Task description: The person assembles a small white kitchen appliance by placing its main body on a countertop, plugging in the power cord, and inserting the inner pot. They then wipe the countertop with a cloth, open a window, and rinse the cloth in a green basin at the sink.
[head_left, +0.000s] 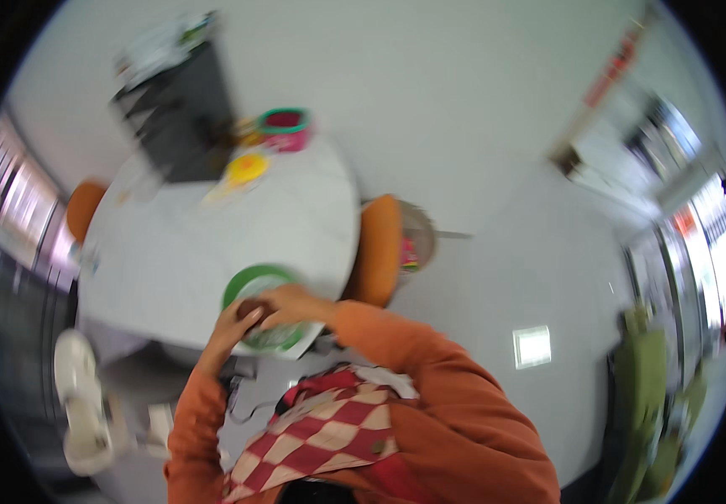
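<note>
A round, dark reddish-brown thing [254, 310], too blurred to name, is held between my two hands. My left hand [228, 327] curls its fingers round the left side of it. From the right, my right hand [297, 304] bends its fingers over it. Both hands are above a bowl with a wide green rim [241, 280] at the near edge of the white table [186, 269]. The inside of the bowl looks pale and greenish; what lies in it cannot be made out.
A dark grey drawer rack [182, 113], a yellow round thing [247, 168] and a pink tub with a teal rim [287, 139] stand on the far side. An orange chair [377, 252] is tucked against the table's right, beside a bin [418, 235]. White slippers [77, 365] are at lower left.
</note>
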A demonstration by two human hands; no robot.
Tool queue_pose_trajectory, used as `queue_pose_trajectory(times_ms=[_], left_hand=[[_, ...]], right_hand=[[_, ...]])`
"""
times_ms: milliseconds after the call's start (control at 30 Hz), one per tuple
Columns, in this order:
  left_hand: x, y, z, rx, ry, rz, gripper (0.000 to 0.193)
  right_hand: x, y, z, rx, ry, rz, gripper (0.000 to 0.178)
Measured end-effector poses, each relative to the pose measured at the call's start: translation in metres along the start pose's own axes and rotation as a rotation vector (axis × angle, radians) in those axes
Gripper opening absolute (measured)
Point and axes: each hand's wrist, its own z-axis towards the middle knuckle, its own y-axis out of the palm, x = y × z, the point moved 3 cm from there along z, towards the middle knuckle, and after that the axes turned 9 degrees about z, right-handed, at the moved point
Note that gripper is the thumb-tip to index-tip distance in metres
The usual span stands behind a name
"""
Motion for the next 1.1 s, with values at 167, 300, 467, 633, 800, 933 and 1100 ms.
queue_pose_trajectory(times_ms=[167,300,467,633,800,933,1100], left_hand=[[-0.003,0.002,-0.01,0.183,0.148,-0.147,0.042],[0.006,0.004,-0.027,0.287,0.22,-0.196,0.047],[0.016,0.027,-0.062,0.207,0.343,-0.325,0.044],[-0.014,0.024,-0.083,0.509,0.271,0.055,0.043],[-0.077,0.033,-0.104,0.975,0.145,-0.076,0.044],[-0.15,0.043,-0.139,0.846,-0.166,-0.259,0.039],[-0.172,0.074,-0.128,0.719,-0.441,-0.473,0.051]], right_hand=[[-0.007,-0.022,-0.013,-0.17,0.366,0.577,0.065],[-0.03,-0.027,-0.012,-0.183,0.318,0.665,0.052],[-0.073,-0.001,-0.036,-0.371,0.252,1.104,0.069],[-0.077,0.039,-0.037,-0.305,0.422,1.098,0.057],[-0.045,0.044,-0.03,-0.059,0.371,1.019,0.05],[0.022,0.017,-0.018,0.425,0.259,0.736,0.059],[0.114,0.004,0.002,0.584,0.242,0.395,0.083]])
